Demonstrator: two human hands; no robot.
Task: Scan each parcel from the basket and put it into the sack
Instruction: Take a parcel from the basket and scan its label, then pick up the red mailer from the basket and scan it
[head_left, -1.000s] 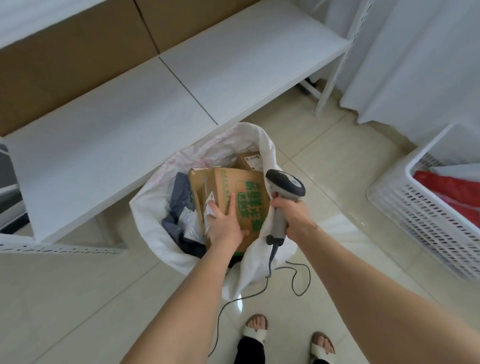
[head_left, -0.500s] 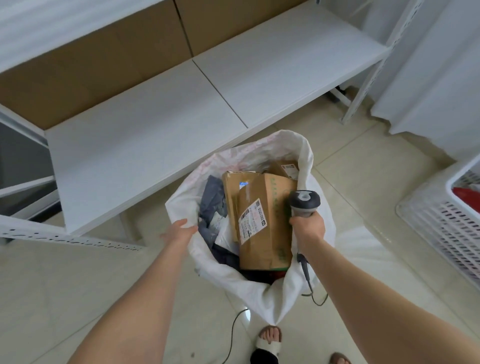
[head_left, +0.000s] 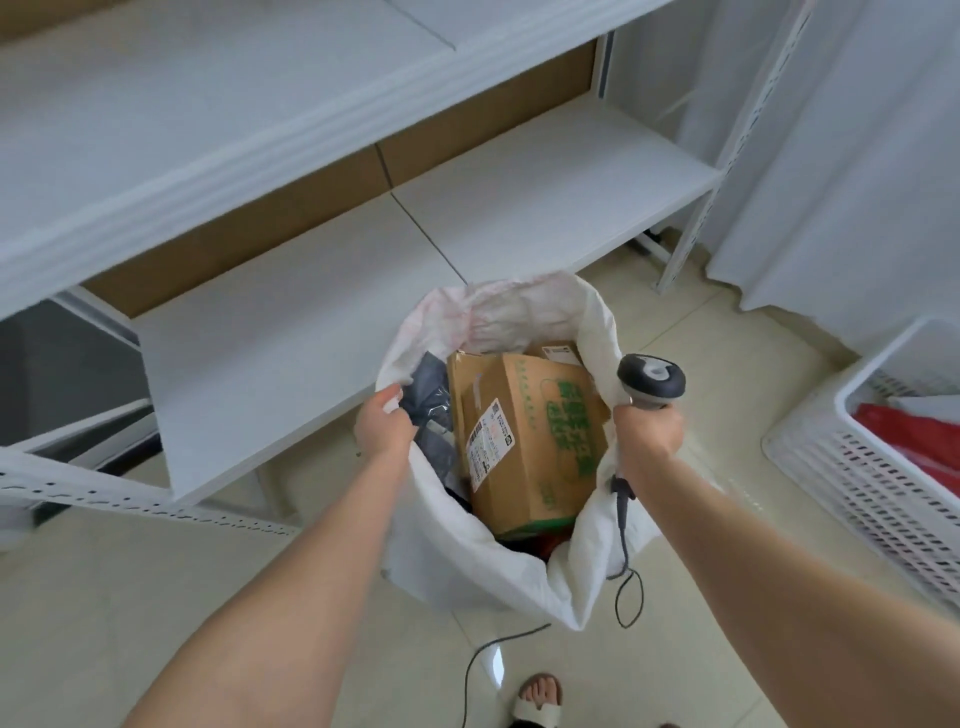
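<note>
While the left hand (head_left: 384, 427) grips the sack (head_left: 467, 564) and the right hand (head_left: 649, 432) the scanner (head_left: 652, 383), shelving (head_left: 291, 332) stands close behind.

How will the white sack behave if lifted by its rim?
The white sack looks floppy: its rim folds where the left hand grips it. Probably heavy, since a large cardboard box sits inside.

Basket (head_left: 857, 483) cut by right edge, box label (head_left: 491, 441) print unreadable
</note>
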